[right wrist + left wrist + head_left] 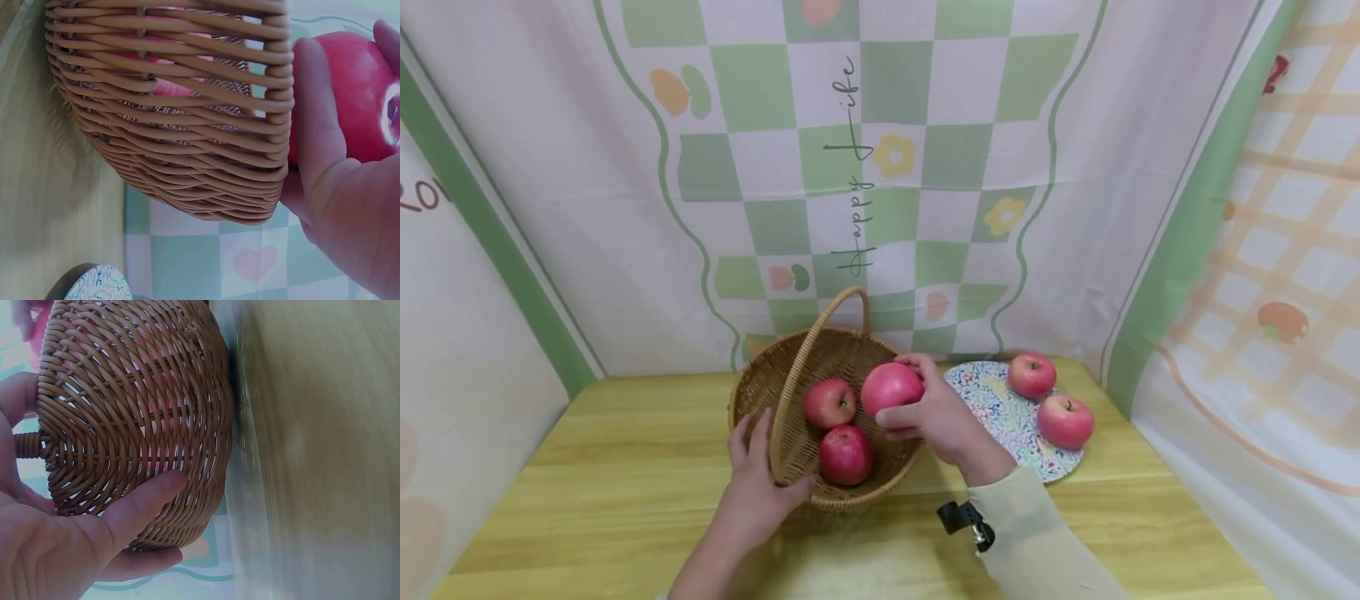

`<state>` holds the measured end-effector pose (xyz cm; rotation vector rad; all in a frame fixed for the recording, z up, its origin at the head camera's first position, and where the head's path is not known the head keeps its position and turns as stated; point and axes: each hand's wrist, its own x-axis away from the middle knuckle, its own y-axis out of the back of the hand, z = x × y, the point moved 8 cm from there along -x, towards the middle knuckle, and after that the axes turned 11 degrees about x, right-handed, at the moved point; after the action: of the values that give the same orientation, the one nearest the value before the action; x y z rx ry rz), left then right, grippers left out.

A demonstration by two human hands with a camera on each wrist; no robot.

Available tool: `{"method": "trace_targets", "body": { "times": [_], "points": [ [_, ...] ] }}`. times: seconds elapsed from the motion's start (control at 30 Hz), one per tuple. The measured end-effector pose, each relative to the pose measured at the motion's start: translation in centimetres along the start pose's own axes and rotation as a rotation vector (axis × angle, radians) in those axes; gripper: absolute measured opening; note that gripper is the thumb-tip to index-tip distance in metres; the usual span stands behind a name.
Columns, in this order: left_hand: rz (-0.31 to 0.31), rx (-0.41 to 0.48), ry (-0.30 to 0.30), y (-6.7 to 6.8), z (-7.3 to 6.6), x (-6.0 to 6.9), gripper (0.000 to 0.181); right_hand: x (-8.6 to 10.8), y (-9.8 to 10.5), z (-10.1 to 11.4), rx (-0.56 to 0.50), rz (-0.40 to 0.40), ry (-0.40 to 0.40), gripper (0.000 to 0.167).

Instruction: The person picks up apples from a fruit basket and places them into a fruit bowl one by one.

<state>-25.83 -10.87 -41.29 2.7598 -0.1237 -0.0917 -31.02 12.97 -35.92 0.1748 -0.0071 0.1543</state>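
A round wicker basket with an arched handle stands on the table. Inside it lie two red apples, one behind and one in front. My left hand holds the basket's front-left rim beside the handle's foot; two fingers lie along the woven outer wall in the left wrist view. With fingers and thumb, my right hand grips another red apple over the basket's right side. In the right wrist view this apple appears just beyond the rim.
To the right is a speckled, multicoloured round plate with two more apples, one at the back and one nearer. A wooden table carries everything. Patterned cloth hangs behind and on both sides.
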Motion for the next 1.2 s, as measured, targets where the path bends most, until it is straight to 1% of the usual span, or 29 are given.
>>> {"method": "trace_targets", "body": {
  "times": [0.13, 0.23, 0.3, 0.5, 0.7, 0.83, 1.07, 1.13, 1.2],
  "points": [
    [0.002, -0.001, 0.002, 0.0, 0.03, -0.01, 0.113, 0.1, 0.16, -0.01, -0.048, -0.004, -0.009, 0.084],
    [0.005, 0.006, 0.005, -0.02, -0.01, 0.02, 0.113, 0.15, 0.31, 0.01, -0.062, -0.001, -0.002, 0.081],
    [0.006, 0.013, 0.005, -0.03, -0.05, 0.05, 0.113, 0.2, 0.39, 0.01, -0.062, 0.006, 0.004, 0.081],
    [0.002, 0.02, 0.003, -0.04, -0.11, 0.09, 0.113, 0.49, 0.2, 0.12, -0.059, 0.059, 0.033, 0.087],
    [0.001, 0.013, 0.0, -0.1, -0.15, 0.06, 0.112, 0.57, 0.65, 0.03, -0.056, 0.045, 0.059, 0.082],
    [0.0, 0.006, -0.003, -0.09, -0.17, 0.06, 0.111, 0.54, 0.89, -0.31, -0.098, 0.047, 0.047, 0.081],
    [0.001, 0.006, 0.002, -0.11, -0.03, 0.01, 0.112, 0.56, 0.91, -0.78, -0.156, 0.074, 0.017, 0.077],
    [0.0, 0.001, 0.001, -0.11, 0.0, 0.0, 0.112, 0.58, 0.83, -0.72, -0.186, 0.08, 0.017, 0.074],
    [0.001, 0.0, 0.001, -0.11, 0.01, 0.01, 0.112, 0.61, 0.75, -0.68, -0.228, 0.087, 0.017, 0.067]
  ]
}}
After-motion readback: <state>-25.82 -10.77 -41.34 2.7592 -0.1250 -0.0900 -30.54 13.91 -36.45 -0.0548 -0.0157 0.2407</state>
